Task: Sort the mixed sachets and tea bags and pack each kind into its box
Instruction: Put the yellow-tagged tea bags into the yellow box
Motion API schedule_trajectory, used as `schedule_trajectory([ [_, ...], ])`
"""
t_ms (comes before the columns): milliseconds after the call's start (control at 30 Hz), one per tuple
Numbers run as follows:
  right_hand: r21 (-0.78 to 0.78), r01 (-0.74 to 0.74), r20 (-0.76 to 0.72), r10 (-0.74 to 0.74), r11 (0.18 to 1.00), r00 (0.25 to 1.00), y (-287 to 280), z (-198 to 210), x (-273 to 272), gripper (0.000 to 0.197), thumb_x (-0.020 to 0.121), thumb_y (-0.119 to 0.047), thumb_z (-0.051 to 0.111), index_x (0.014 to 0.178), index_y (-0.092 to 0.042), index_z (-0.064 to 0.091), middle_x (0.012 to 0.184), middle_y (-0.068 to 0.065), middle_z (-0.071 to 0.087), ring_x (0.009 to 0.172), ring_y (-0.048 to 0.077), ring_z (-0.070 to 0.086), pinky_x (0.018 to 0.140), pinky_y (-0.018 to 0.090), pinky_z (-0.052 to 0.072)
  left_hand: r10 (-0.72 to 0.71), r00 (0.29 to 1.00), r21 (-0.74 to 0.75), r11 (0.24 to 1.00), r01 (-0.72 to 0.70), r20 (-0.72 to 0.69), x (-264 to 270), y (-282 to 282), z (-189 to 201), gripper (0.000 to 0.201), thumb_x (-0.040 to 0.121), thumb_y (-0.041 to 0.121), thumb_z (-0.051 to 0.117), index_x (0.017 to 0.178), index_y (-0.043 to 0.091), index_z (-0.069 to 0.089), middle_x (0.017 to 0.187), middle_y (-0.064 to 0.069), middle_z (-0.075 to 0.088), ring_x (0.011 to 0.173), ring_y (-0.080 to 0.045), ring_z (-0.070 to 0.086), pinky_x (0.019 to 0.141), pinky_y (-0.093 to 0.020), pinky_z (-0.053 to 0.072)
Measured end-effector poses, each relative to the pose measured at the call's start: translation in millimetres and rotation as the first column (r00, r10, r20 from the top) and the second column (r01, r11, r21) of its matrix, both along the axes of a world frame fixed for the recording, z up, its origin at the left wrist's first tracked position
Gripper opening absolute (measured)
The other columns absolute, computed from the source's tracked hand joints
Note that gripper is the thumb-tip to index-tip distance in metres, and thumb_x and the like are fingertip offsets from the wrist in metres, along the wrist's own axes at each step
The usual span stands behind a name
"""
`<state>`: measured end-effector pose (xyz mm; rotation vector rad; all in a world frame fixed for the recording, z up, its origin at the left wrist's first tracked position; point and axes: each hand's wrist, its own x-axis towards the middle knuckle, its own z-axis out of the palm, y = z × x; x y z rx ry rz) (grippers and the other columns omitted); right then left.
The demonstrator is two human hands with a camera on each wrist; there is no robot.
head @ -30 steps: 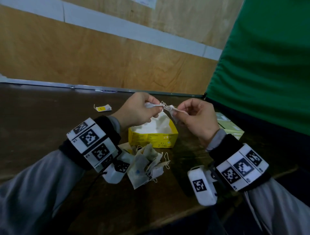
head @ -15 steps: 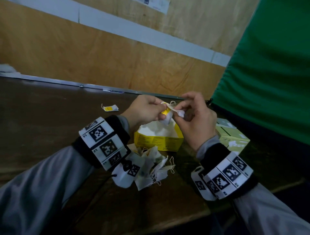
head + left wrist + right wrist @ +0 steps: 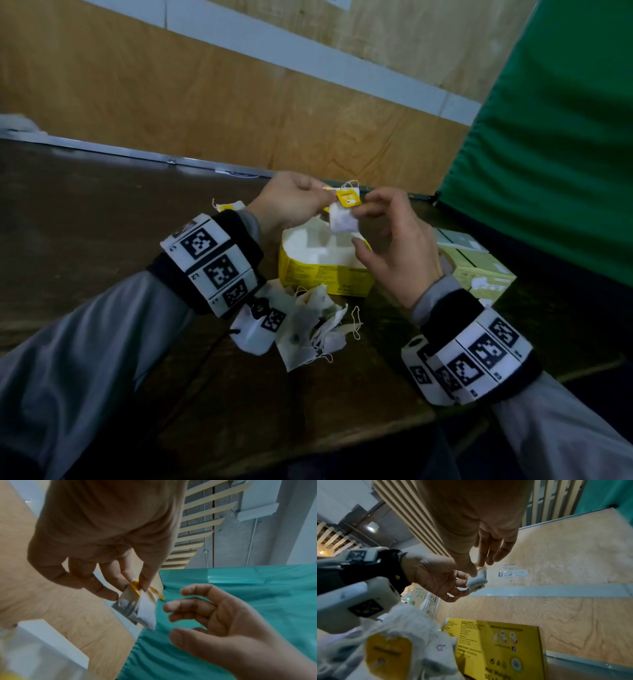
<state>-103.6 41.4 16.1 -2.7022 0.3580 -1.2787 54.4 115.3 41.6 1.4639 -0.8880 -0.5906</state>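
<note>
My left hand (image 3: 329,199) pinches a white tea bag (image 3: 342,219) by its top, with the yellow tag (image 3: 348,198) folded against it, above the open yellow box (image 3: 322,277). The left wrist view shows the bag (image 3: 144,609) hanging from my fingertips (image 3: 144,586). My right hand (image 3: 362,222) hovers beside it with loosely bent fingers. Its index tip is at the tag's edge and its thumb is well apart from the bag. A pile of tea bags (image 3: 315,329) lies in front of the box, also seen as the near pile (image 3: 402,642) in the right wrist view.
A pale green box (image 3: 479,270) stands to the right of the yellow one. One loose tea bag with a yellow tag (image 3: 227,206) lies further back on the dark table (image 3: 102,222). A plywood wall (image 3: 239,102) rises behind and green cloth (image 3: 548,154) hangs at the right.
One second ago both hands pinched the tea bag and its string between them. The right hand has since let go and opened. The left hand keeps the bag with the tag on it.
</note>
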Motion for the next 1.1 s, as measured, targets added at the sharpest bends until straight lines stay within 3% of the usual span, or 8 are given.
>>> schedule_trajectory([
  [100,-0.010,0.022,-0.034,-0.022,1.000,0.999,-0.1,-4.8,-6.4,0.036,0.073,-0.005,0.073,0.104,-0.010,0.055,0.097,0.001,0.060,0.083,0.006,0.054,0.073,-0.001,0.034,0.063,0.996,0.008,0.998,-0.064,0.058,10.5,1.9,1.9,0.012,0.088,0.021,0.065,0.078,0.015,0.065,0.072,-0.001,0.062,0.051,-0.001,0.055,0.041,-0.008,0.041],
  [233,0.144,0.030,-0.086,-0.018,0.989,0.996,-1.0,-12.5,-9.4,0.012,0.083,-0.014,0.067,0.093,-0.018,0.065,0.092,-0.006,0.058,0.078,0.003,0.057,0.068,0.016,0.045,0.054,0.994,0.014,0.998,-0.056,0.098,15.3,2.1,4.4,0.011,0.089,0.023,0.064,0.088,0.013,0.068,0.078,-0.001,0.063,0.065,-0.006,0.055,0.048,-0.011,0.045],
  [433,0.340,-0.018,-0.127,0.065,0.940,0.990,-3.8,-6.2,-6.4,0.029,0.081,-0.007,0.063,0.086,-0.035,0.065,0.092,-0.006,0.065,0.078,0.009,0.062,0.069,0.032,0.052,0.035,0.986,0.007,0.999,-0.037,0.162,12.4,-0.7,3.3,0.005,0.088,0.020,0.065,0.088,0.015,0.065,0.069,0.003,0.059,0.060,-0.005,0.053,0.056,-0.016,0.046],
  [533,0.479,0.004,-0.560,0.302,0.878,0.771,-4.3,2.3,-16.5,0.039,0.075,-0.005,0.068,0.100,-0.035,0.066,0.097,-0.013,0.060,0.090,0.004,0.056,0.068,0.015,0.046,0.025,0.986,0.012,1.000,-0.027,0.164,12.7,-1.5,3.0,0.007,0.089,0.019,0.065,0.092,0.013,0.066,0.072,0.001,0.060,0.065,-0.006,0.055,0.063,-0.020,0.048],
  [633,0.444,-0.016,-0.738,0.375,0.896,0.561,2.2,-4.6,-19.6,0.056,0.068,-0.017,0.082,0.117,-0.033,0.061,0.117,-0.010,0.053,0.107,0.006,0.049,0.083,0.014,0.045,0.011,0.988,0.017,1.000,-0.014,0.155,13.7,-3.3,1.6,0.011,0.089,0.020,0.065,0.095,0.011,0.067,0.076,-0.001,0.061,0.072,-0.010,0.056,0.067,-0.025,0.050],
  [833,0.422,-0.058,-0.628,0.338,0.905,0.701,-4.7,-11.9,-10.5,0.015,0.076,-0.012,0.076,0.091,-0.012,0.073,0.086,0.000,0.067,0.079,0.007,0.060,0.077,0.025,0.051,-0.009,0.985,0.036,0.999,0.003,0.171,9.1,-0.3,3.2,0.011,0.090,0.021,0.063,0.096,0.012,0.065,0.088,-0.009,0.063,0.076,-0.016,0.057,0.060,-0.025,0.049],
  [967,0.634,-0.073,-0.425,0.425,0.770,0.799,-5.9,-0.3,-12.5,0.019,0.079,-0.005,0.071,0.098,-0.001,0.068,0.077,0.021,0.065,0.069,0.015,0.054,0.070,0.025,0.046,0.003,0.982,0.012,1.000,-0.006,0.188,11.4,-1.7,1.1,0.007,0.090,0.019,0.064,0.091,0.013,0.065,0.083,-0.010,0.062,0.073,-0.016,0.056,0.059,-0.026,0.048],
  [1100,0.699,-0.105,-0.268,0.395,0.707,0.879,-7.7,8.0,-16.3,0.021,0.079,0.000,0.068,0.097,-0.007,0.062,0.077,0.015,0.066,0.068,0.017,0.060,0.063,0.021,0.049,0.005,0.965,0.015,1.000,-0.009,0.262,16.4,-6.1,-5.6,0.008,0.088,0.019,0.065,0.090,0.012,0.069,0.070,-0.001,0.061,0.063,-0.009,0.054,0.066,-0.026,0.046],
])
